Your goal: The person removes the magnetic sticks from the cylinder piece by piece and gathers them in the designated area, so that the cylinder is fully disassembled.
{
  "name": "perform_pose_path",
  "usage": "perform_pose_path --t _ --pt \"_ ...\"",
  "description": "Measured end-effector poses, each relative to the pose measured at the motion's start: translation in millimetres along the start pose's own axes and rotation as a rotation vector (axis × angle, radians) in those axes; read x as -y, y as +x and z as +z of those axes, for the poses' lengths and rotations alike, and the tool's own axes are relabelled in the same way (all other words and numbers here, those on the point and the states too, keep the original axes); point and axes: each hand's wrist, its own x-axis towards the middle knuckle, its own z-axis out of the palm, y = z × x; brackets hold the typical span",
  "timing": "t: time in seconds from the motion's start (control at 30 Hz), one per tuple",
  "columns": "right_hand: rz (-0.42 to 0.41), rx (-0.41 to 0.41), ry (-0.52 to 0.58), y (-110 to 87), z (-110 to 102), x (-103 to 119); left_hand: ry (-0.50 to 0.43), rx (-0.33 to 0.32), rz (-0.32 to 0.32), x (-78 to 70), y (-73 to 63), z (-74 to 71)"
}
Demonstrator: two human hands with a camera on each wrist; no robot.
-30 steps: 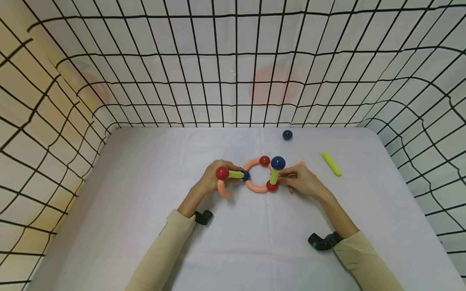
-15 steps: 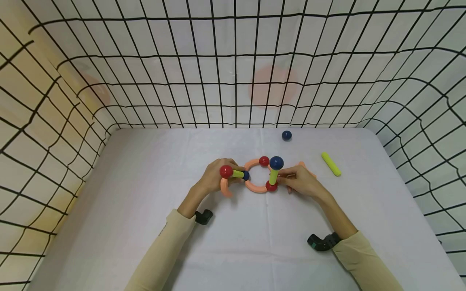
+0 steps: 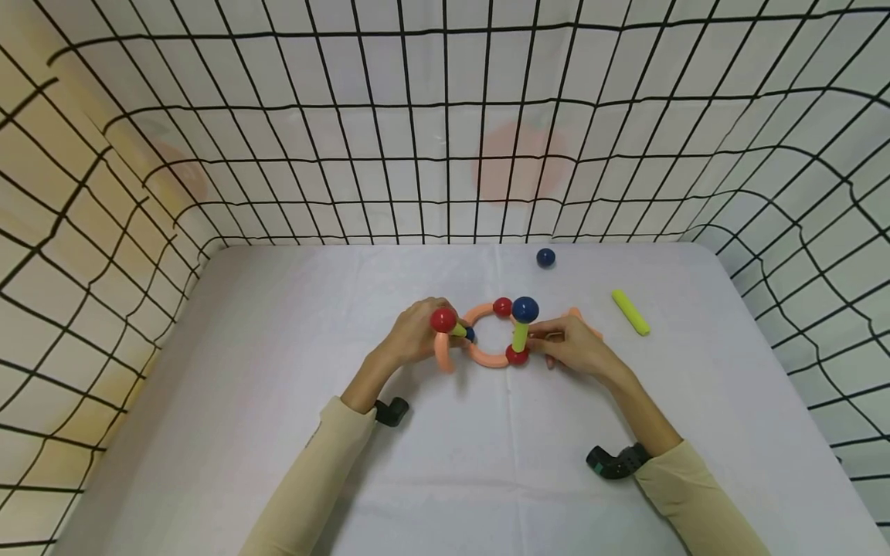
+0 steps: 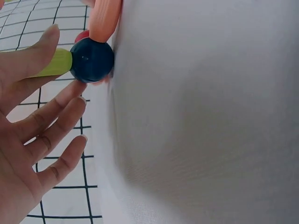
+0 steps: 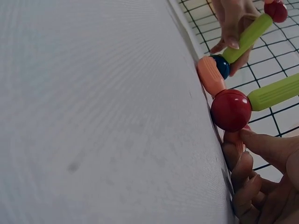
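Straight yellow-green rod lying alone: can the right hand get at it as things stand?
Likely yes, after letting go: the right hand pinches a curved orange rod. Another orange piece lies partly between, but the yellow-green rod lies uncovered.

The left sleeve (image 3: pixel 313 479) is beige, with a thin dark line near its cuff (image 3: pixel 353 411); the right sleeve (image 3: pixel 698 500) is beige too, lightly creased. The left wrist camera (image 3: pixel 392 412) is black and elbow-shaped; the right wrist camera (image 3: pixel 617 462), black and curved, shows a greenish patch.
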Motion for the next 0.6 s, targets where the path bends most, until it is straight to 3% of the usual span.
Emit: perform_pose_path --t 0.23,0.33,0.47,0.6 --pt "0.01 0.009 -0.041 -3.4 -4.7 3.9 0.014 0.005 -0.014 0.1 1.9 -0.4" --pt "-0.003 -0.05 -0.107 -9.3 -12.5 11.5 0.01 0.014 -0.022 -1.0 2.9 -0.3" --pt "-0.101 -0.266 -0.172 -22.2 -23.0 31.3 0.034 0.01 -0.037 -2.3 4.7 0.4" --pt "-0.247 -0.536 -0.139 -38.4 -22.2 58.4 0.061 0.002 -0.055 -2.6 7.3 1.7"
